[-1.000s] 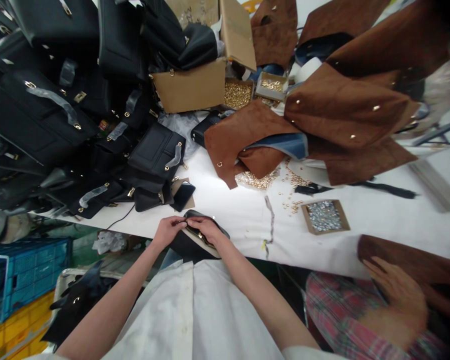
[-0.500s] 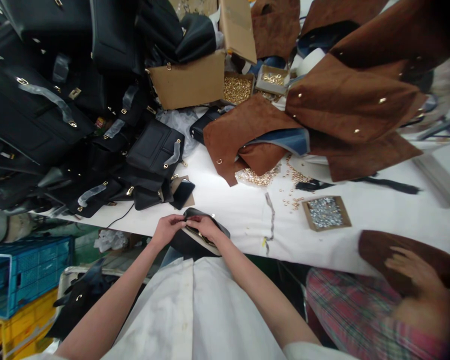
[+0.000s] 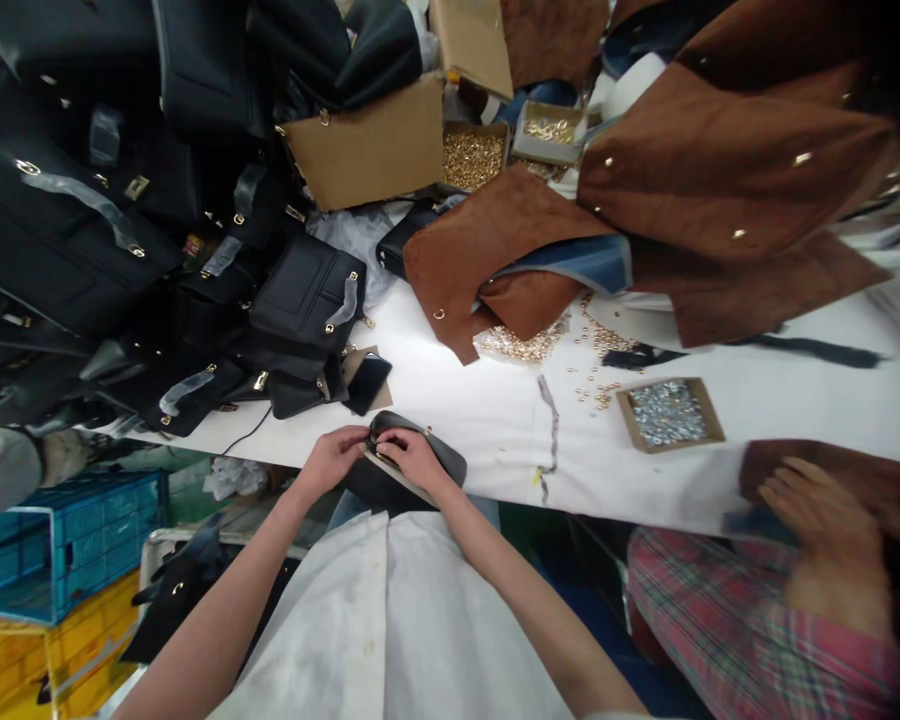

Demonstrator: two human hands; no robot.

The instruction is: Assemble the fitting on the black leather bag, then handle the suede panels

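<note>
At the near edge of the white table [image 3: 480, 420] we see one small black bag piece [image 3: 435, 462], partly overhanging the edge, with both of the wearer's hands on it. The left hand [image 3: 335, 457] is curled nearly closed, its fingertips pinching the piece's upper rim; the right hand [image 3: 414, 458] is likewise curled, fingers bent over the same rim, touching the left fingertips. What sits between the fingers — a gold glint shows there — we cannot tell.

We count three small open boxes of metal fittings: one of silver pieces [image 3: 669, 413] well to the right of the hands, and two of gold pieces [image 3: 474, 158] [image 3: 547, 131] at the far side, just beside one larger cardboard box [image 3: 367, 150]. Loose gold rivets [image 3: 529, 345] lie scattered between the brown panels and the silver box.

The black handbags [image 3: 120, 230] stacked on the left are too many and too overlapped to count. Several brown suede panels [image 3: 705, 170] — at least four — overlap across the far right.

One co-worker's hand [image 3: 817, 510], open and flat but blurred, rests on another brown panel [image 3: 832, 462] at the lower right, above a plaid sleeve [image 3: 727, 620].

Below the table stand one blue crate [image 3: 37, 550] and one yellow crate [image 3: 15, 670].
</note>
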